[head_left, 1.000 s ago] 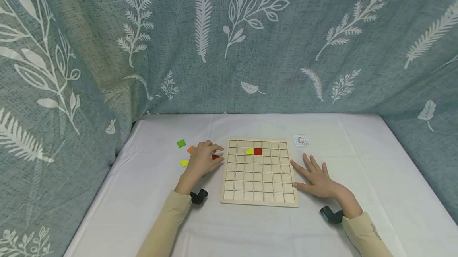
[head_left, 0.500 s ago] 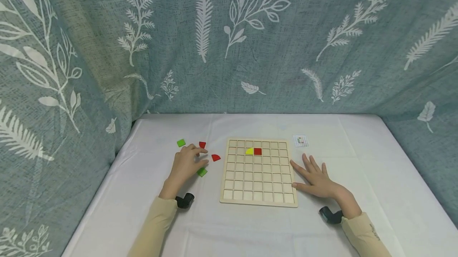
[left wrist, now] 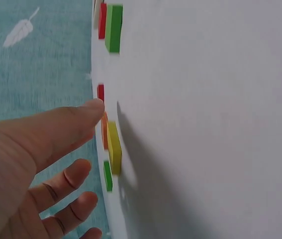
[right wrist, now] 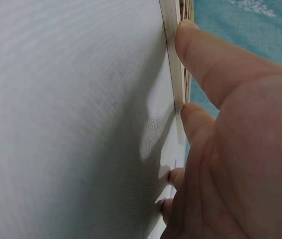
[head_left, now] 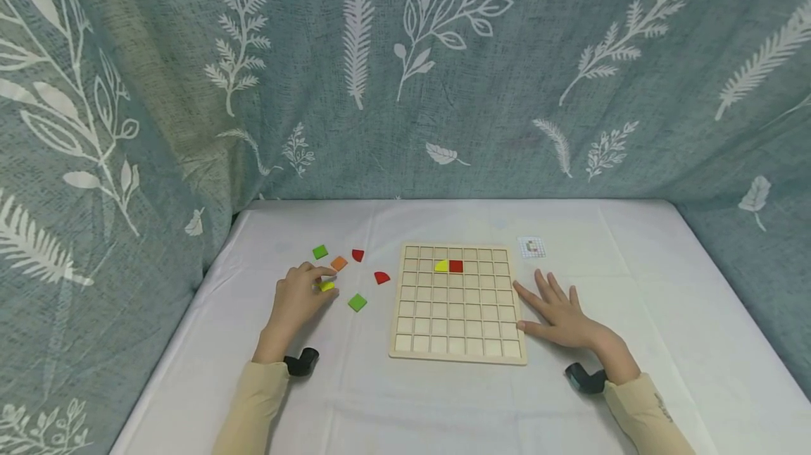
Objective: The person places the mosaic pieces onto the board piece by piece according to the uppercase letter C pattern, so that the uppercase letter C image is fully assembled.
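Far left on my head view, the left hand (head_left: 294, 296) hangs over the white-covered bench (head_left: 380, 413), thumb and forefinger parted in a loose curve, with nothing gripped. Right there in the gap, the yellow tile (head_left: 326, 287) lies on the cloth; whether a fingertip brushes it, I can't tell. Just behind, I've got the far green tile (head_left: 319, 251), then the orange tile (head_left: 338, 263) near it, then the far red tile (head_left: 357, 256). Closer to me sits the near green tile (head_left: 357, 302), turned cornerwise, and right of that, the near red tile (head_left: 381, 277), a rounded wedge just beside the board's left edge. On to the gridded board (head_left: 456, 349), lying flat mid-bench: second row from the back, third column, a yellow quarter-round (head_left: 442, 267); fourth column, right alongside, a red square (head_left: 456, 267). Beyond the board's far right corner I see a small printed card (head_left: 532, 247). And over on the right, the right hand (head_left: 560, 315) is spread wide, holding nothing, thumb and forefinger tips resting against the board's right edge.
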`<state>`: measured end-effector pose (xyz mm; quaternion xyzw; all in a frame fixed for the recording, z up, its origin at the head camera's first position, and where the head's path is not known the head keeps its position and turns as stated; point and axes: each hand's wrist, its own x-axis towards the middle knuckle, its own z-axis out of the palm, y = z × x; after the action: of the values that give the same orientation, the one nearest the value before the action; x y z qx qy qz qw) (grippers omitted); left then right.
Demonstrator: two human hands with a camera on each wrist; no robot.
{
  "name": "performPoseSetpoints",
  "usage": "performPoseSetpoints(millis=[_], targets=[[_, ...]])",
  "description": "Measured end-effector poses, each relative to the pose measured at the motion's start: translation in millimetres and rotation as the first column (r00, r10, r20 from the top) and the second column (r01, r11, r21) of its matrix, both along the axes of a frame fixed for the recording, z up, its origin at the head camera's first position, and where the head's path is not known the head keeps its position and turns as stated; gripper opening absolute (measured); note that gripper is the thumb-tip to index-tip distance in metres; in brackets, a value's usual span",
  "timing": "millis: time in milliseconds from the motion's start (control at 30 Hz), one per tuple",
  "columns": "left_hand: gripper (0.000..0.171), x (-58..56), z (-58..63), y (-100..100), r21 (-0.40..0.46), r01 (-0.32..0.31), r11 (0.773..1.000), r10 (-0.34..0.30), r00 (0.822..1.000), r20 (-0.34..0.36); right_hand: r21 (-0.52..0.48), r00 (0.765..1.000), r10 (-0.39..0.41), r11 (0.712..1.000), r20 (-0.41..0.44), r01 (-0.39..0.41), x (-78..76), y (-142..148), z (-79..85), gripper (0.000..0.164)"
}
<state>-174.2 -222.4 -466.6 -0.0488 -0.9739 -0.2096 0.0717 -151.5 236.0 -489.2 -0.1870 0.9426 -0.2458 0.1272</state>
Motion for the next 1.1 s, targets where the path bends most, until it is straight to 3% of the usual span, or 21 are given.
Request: performPoseSetpoints(millis=[333, 533, 1100], targets=[[0.031, 3.0, -2.4, -15.2, -0.046, -0.039, 0.998, 0.040, 0.999, 0.002, -0.008, 1.000, 0.006, 1.000, 0.001, -0.006, -0.9, 2.1, -0.6, 0.072], [0.027, 1.1, -4.8, -16.3, -0.026, -0.045, 0.999, 0.045, 0.999, 0.008, -0.016, 1.000, 0.006, 1.000, 0.006, -0.006, -0.3, 1.8, 0.3, 0.072], [0.028, -2.2, 0.9, 2.3, 0.057, 0.013, 0.998, -0.014, 1.000, 0.009, -0.012, 1.000, 0.012, 1.000, -0.004, -0.012, -0.5, 1.1, -2.5, 0.072]])
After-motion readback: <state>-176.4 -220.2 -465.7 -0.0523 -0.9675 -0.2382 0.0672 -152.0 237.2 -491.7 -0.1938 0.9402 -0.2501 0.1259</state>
